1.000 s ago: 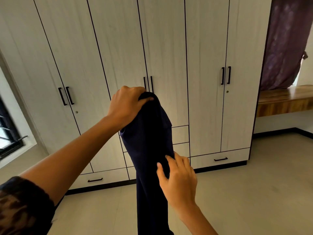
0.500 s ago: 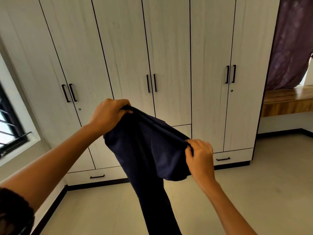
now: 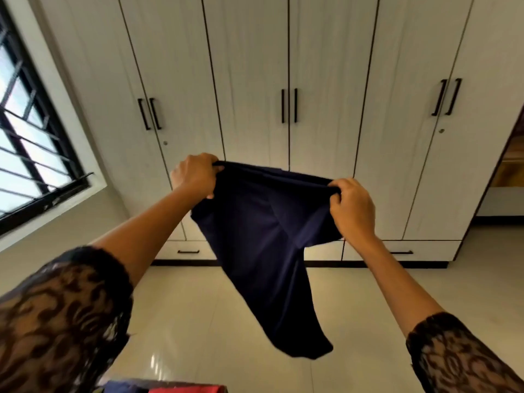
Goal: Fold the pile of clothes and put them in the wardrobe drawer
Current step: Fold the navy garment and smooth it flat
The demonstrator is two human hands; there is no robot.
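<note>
Both arms stretch forward and up, well apart. The left hand (image 3: 195,175) and right hand (image 3: 351,205), fingers curled, each grip the dark garment (image 3: 263,222).

It was a bedroom in a home: a wall-wide white wardrobe (image 3: 320,66) with black handles (image 3: 282,105) and low drawers (image 3: 425,251) stood on a glossy tiled floor (image 3: 192,321), beside a barred window (image 3: 25,143).
</note>
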